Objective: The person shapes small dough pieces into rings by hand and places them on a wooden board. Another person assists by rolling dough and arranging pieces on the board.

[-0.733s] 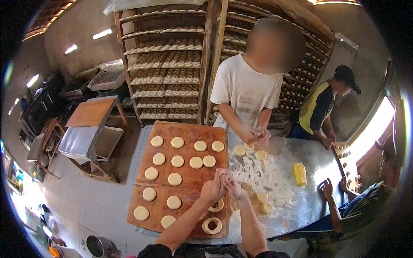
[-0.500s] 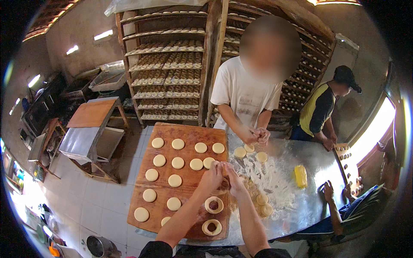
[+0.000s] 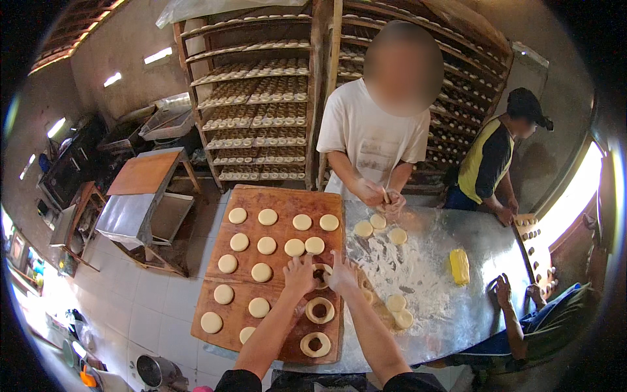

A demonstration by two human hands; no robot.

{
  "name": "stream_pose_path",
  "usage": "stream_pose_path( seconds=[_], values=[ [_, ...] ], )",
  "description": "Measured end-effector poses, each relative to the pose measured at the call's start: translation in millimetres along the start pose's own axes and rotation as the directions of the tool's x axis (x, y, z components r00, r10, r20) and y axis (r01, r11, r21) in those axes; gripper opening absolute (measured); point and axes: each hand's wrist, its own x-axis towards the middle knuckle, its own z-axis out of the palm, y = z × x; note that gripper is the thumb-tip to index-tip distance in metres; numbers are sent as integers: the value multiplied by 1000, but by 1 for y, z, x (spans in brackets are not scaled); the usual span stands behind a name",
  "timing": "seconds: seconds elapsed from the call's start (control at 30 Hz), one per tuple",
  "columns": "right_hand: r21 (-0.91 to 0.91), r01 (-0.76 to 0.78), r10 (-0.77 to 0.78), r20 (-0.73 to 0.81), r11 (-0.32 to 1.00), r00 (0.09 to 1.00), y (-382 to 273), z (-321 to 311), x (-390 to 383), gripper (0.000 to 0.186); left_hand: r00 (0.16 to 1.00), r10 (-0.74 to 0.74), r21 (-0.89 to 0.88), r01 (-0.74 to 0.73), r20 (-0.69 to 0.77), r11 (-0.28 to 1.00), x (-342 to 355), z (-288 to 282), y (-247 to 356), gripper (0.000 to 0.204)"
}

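A dough round with a dark brown centre (image 3: 320, 276) lies on the wooden board (image 3: 225, 202), between my two hands. My left hand (image 3: 300, 276) is at its left side, fingers spread. On the opposite side is my right hand (image 3: 341, 273), its fingers apart too and near the rim. Two similar rounds, the middle one (image 3: 320, 310) and the nearest one (image 3: 315, 344), lie closer to me. Whether their centres are filling or bare holes, I cannot tell. Several plain pale dough discs (image 3: 261, 272) are spread over the board's left and far parts.
Right of the board, a floured metal table (image 3: 424, 294) carries dough discs (image 3: 396, 302) and a yellow block (image 3: 459, 266). Across it a person in a white shirt (image 3: 372, 130) works with both hands. Others are at the right. Racks of filled trays (image 3: 255, 117) stand behind.
My hands were pinched together above the board's right edge. They have come apart and moved down, one to each side of the dark-centred dough round.
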Motion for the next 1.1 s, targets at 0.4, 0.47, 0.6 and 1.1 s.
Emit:
stream_pose_path(
  seconds=[0.4,0.47,0.6,1.1],
  values=[
    [-59,-37,36,-24,998,999,107,-54,-66,54,980,-78,-223,36,-184,974,-48,-26,24,65],
    [-132,22,-6,115,991,993,124,-46,-70,43,976,-20,-360,-60,-215,931,-64,-15,43,59],
    [98,338,-345,76,936,935,134,-28,-62,32,992,-5,-474,-55,-125,879,-92,6,90,45],
    [766,328,-146,-298,553,943,147,-30,-74,40,927,53,-540,-262,-372,800,-128,-7,182,32]
  ],
)
